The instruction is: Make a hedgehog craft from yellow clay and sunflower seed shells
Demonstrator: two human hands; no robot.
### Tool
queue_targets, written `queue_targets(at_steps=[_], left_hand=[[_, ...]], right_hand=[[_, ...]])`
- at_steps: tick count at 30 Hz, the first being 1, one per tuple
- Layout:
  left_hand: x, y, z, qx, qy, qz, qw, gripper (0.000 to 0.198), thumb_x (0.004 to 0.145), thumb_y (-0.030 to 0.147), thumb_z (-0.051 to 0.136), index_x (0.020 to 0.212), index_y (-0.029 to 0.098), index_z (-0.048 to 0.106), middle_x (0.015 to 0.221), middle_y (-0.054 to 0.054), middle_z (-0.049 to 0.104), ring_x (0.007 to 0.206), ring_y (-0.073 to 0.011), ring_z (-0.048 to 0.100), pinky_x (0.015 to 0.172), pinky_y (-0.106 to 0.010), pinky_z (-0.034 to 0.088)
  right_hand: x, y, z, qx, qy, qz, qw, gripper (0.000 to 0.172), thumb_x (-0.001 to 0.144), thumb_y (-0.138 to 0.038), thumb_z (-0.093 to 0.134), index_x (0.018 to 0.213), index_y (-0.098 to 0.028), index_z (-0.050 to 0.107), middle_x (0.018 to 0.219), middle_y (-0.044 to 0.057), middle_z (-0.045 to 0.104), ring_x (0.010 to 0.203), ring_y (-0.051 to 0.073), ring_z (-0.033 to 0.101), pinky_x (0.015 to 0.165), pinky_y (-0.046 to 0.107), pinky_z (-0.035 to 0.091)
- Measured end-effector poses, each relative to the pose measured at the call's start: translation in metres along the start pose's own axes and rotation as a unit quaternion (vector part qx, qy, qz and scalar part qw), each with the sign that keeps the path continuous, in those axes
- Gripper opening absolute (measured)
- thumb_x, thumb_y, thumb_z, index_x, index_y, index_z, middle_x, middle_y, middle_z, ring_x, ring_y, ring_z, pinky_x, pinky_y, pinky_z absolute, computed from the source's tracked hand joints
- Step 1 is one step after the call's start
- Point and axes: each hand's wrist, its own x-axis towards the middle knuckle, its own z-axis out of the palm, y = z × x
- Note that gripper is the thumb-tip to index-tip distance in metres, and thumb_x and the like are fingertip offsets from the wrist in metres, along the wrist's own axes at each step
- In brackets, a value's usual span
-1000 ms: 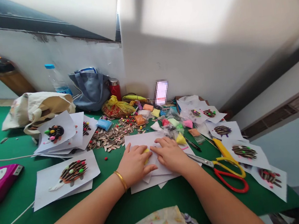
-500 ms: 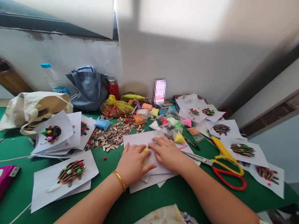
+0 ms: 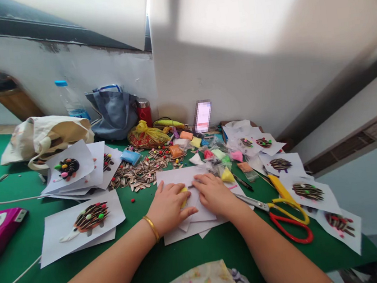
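Note:
My left hand (image 3: 170, 203), with a gold bangle at its wrist, lies spread on a stack of white paper (image 3: 197, 216). Under and beside its fingers shows a flat piece of yellow clay (image 3: 184, 198), partly covered. From the right, my right hand (image 3: 214, 194) reaches over the same paper, its fingers bent together. At its fingertips a small dark sliver (image 3: 191, 186) sticks out, looking like a sunflower seed. Loose sunflower seeds (image 3: 137, 173) are heaped beyond the paper.
Scissors (image 3: 287, 216) with red and yellow handles lie to the right. Bags of coloured clay (image 3: 227, 175) and a black pen (image 3: 245, 182) are near the paper. Clay-and-seed hedgehog pictures (image 3: 82, 226) lie on both sides. Bags and bottles stand along the wall.
My right hand has shifted slightly right, away from the left one, and the dark sliver now shows at its fingertips. My left hand stays in place.

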Motion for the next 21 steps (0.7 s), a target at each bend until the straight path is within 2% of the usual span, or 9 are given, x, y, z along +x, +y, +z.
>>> queue_targets(at_steps=[5, 9, 12, 15, 18, 21], left_hand=[[0.001, -0.001, 0.001, -0.011, 0.009, 0.002, 1.0, 0.044, 0.084, 0.061, 0.056, 0.113, 0.03, 0.066, 0.128, -0.008, 0.059, 0.117, -0.0314, 0.051, 0.11, -0.065, 0.016], [0.001, -0.001, 0.001, -0.007, 0.013, 0.001, 1.0, 0.042, 0.084, 0.058, 0.058, 0.114, 0.03, 0.066, 0.127, -0.008, 0.06, 0.118, -0.0315, 0.051, 0.111, -0.066, 0.014], [0.001, -0.001, 0.001, -0.012, 0.009, 0.002, 1.0, 0.039, 0.085, 0.056, 0.058, 0.112, 0.029, 0.066, 0.127, -0.007, 0.061, 0.119, -0.031, 0.052, 0.111, -0.066, 0.012], [0.002, -0.003, 0.001, -0.035, 0.022, -0.003, 0.999, 0.035, 0.087, 0.054, 0.057, 0.109, 0.029, 0.066, 0.131, -0.007, 0.058, 0.118, -0.0299, 0.053, 0.111, -0.067, 0.013], [0.003, -0.005, -0.001, -0.075, 0.088, -0.028, 0.993, 0.03, 0.088, 0.049, 0.057, 0.104, 0.025, 0.067, 0.13, -0.009, 0.057, 0.118, -0.028, 0.053, 0.109, -0.059, 0.028], [0.006, -0.006, -0.003, -0.13, 0.148, -0.06, 0.979, 0.027, 0.089, 0.044, 0.056, 0.097, 0.02, 0.066, 0.106, -0.008, 0.065, 0.101, -0.0234, 0.058, 0.093, -0.042, 0.045]], right_hand=[[0.005, 0.001, 0.002, 0.02, 0.035, 0.005, 0.999, 0.028, 0.088, -0.021, 0.056, 0.113, -0.023, 0.068, 0.128, 0.007, 0.059, 0.117, 0.026, 0.046, 0.1, 0.042, 0.038], [0.013, 0.004, 0.01, 0.04, 0.055, -0.006, 0.998, 0.03, 0.088, -0.026, 0.062, 0.117, -0.024, 0.067, 0.114, 0.007, 0.065, 0.107, 0.024, 0.051, 0.093, 0.038, 0.042], [0.019, 0.008, 0.016, 0.045, 0.069, -0.009, 0.997, 0.015, 0.088, -0.026, 0.063, 0.098, -0.024, 0.074, 0.105, 0.006, 0.067, 0.102, 0.023, 0.053, 0.089, 0.036, 0.042], [0.02, 0.011, 0.014, 0.071, 0.105, -0.002, 0.992, 0.011, 0.089, -0.023, 0.061, 0.09, -0.021, 0.073, 0.097, 0.005, 0.068, 0.096, 0.021, 0.055, 0.087, 0.035, 0.042], [0.016, 0.005, 0.007, 0.139, 0.149, -0.018, 0.979, 0.013, 0.091, -0.022, 0.058, 0.096, -0.02, 0.07, 0.093, 0.004, 0.07, 0.092, 0.02, 0.058, 0.085, 0.033, 0.043], [0.011, -0.007, 0.002, 0.203, 0.172, -0.067, 0.962, 0.013, 0.092, -0.025, 0.059, 0.101, -0.021, 0.068, 0.094, 0.005, 0.07, 0.092, 0.019, 0.059, 0.085, 0.032, 0.044]])
